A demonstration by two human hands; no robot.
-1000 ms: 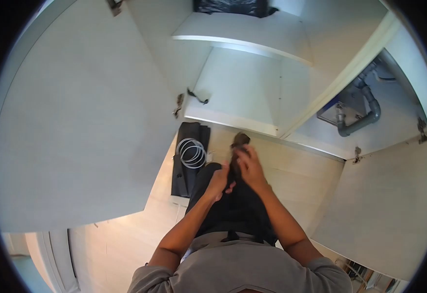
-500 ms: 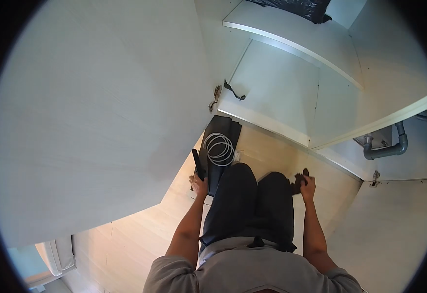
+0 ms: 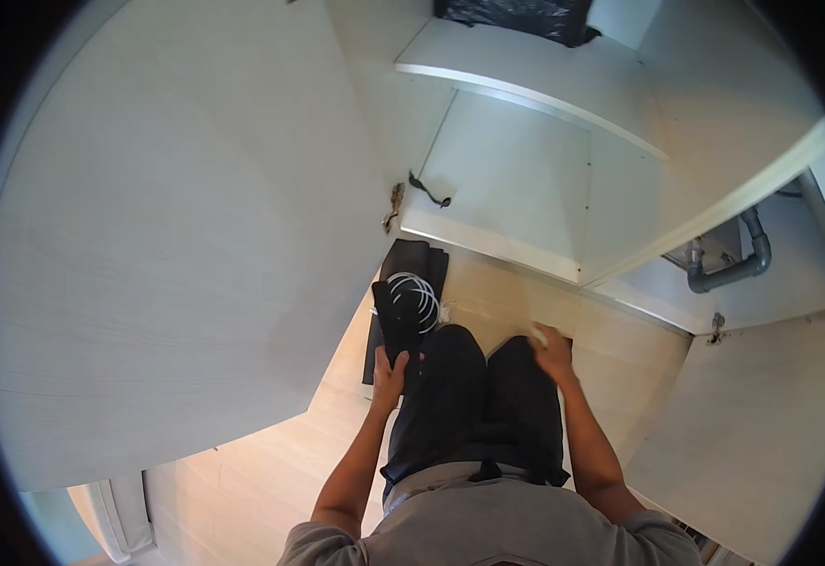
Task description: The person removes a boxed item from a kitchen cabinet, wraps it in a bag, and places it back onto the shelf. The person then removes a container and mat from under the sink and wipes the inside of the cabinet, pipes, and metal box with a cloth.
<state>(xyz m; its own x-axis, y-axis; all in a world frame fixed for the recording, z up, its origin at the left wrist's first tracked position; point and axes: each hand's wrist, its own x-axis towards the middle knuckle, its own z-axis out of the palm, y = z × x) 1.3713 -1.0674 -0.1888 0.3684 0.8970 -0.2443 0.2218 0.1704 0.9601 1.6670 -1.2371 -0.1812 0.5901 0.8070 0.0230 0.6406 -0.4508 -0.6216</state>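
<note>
A long black item point(image 3: 396, 316) is being gripped in the left hand point(image 3: 389, 375) before an open cabinet point(image 3: 511, 174).
A coil of pale cable point(image 3: 427, 302) is being partly hidden by the item, and folded black material point(image 3: 422, 255) is being overlapped by both. The right hand point(image 3: 552, 354), slightly blurred, is being held at the right knee point(image 3: 518, 363) with its fingers extended. Above, a black plastic bag point(image 3: 526, 17) is being supported by a shelf point(image 3: 526, 68), and a dark curved strip point(image 3: 429, 191) is being borne by the cabinet floor point(image 3: 497, 236).
</note>
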